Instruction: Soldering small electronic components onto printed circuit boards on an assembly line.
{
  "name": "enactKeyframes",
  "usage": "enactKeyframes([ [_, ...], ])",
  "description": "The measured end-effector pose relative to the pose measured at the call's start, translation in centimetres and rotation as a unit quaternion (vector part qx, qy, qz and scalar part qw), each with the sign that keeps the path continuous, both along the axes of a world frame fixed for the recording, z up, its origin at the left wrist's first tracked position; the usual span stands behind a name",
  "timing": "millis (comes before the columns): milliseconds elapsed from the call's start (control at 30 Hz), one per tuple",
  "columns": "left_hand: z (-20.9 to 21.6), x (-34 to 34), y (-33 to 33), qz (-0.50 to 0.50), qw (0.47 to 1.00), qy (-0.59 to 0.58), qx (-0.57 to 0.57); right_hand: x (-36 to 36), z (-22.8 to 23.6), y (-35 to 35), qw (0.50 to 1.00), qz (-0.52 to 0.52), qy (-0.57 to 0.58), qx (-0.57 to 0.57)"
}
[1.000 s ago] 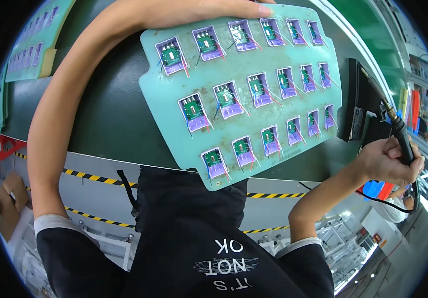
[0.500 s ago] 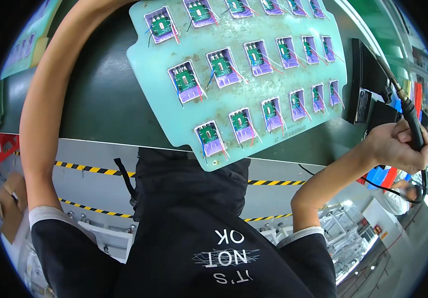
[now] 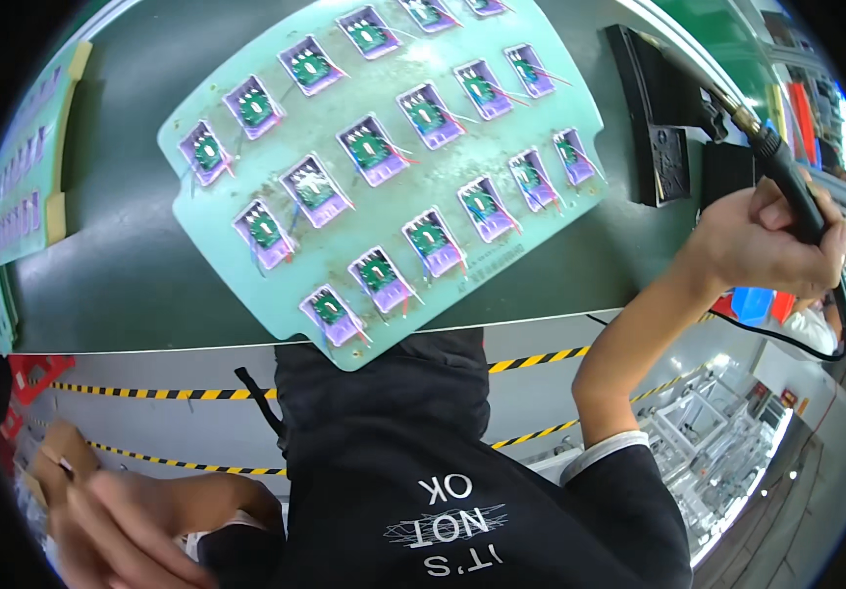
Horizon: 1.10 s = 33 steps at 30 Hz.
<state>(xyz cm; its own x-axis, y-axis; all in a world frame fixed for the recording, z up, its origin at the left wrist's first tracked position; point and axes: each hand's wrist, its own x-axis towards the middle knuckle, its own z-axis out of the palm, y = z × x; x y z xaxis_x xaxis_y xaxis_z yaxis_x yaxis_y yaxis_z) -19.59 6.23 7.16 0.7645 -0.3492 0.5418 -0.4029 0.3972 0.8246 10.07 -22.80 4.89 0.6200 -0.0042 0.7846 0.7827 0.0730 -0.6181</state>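
Note:
My right hand (image 3: 771, 236) is closed around the black handle of a soldering iron (image 3: 786, 177). The iron's metal tip points up and left, close to a black stand (image 3: 644, 118). Low at the left, off the table, is my left hand (image 3: 114, 540), smeared by motion, so its grip does not show. A pale green tray (image 3: 246, 177) lies tilted on the table, one corner jutting over the front edge. Purple housings (image 3: 315, 191) fill its slots in rows, each with a green circuit board (image 3: 369, 147) and thin red, blue and white wires.
The dark green table (image 3: 119, 285) has a pale front edge. More green trays (image 3: 55, 211) with purple parts stand at the far left. Beyond the front edge are yellow-black floor stripes (image 3: 168, 394) and a cardboard box (image 3: 60, 452). The iron's cable (image 3: 776, 339) loops at the right.
My left arm has swung from beyond the tray down to the lower left. The tray sits farther left and is turned in the view. My right hand keeps the iron, slightly higher.

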Motion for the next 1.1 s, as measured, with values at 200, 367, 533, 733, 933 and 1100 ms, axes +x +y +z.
enactKeyframes([
  [200, -0.5, 5.4, -9.4, 0.133, 0.956, -0.021, -0.262, 0.1, -0.7, 0.2, 0.999, -0.036, -0.022, 0.0],
  [367, 0.0, 6.0, -6.9, -0.083, 0.978, 0.143, -0.127, 0.6, -0.5, 0.0, 0.998, -0.04, -0.048, -0.001],
  [533, -0.9, 4.3, -9.9, 0.186, 0.967, -0.004, -0.174, 0.7, -0.6, 0.1, 0.998, -0.031, -0.05, 0.0],
  [733, -1.2, 6.9, -13.4, 0.216, 0.942, -0.063, -0.249, 0.7, -0.9, 0.0, 0.997, -0.037, -0.061, 0.005],
  [933, 0.2, 8.2, -12.2, 0.0, 0.961, -0.016, -0.276, 0.6, -0.7, 0.2, 0.997, -0.048, -0.057, 0.013],
  [1100, -0.5, 9.8, -11.4, -0.075, 0.96, 0.005, -0.268, 0.8, -0.8, 0.1, 0.996, -0.05, -0.07, 0.007],
])
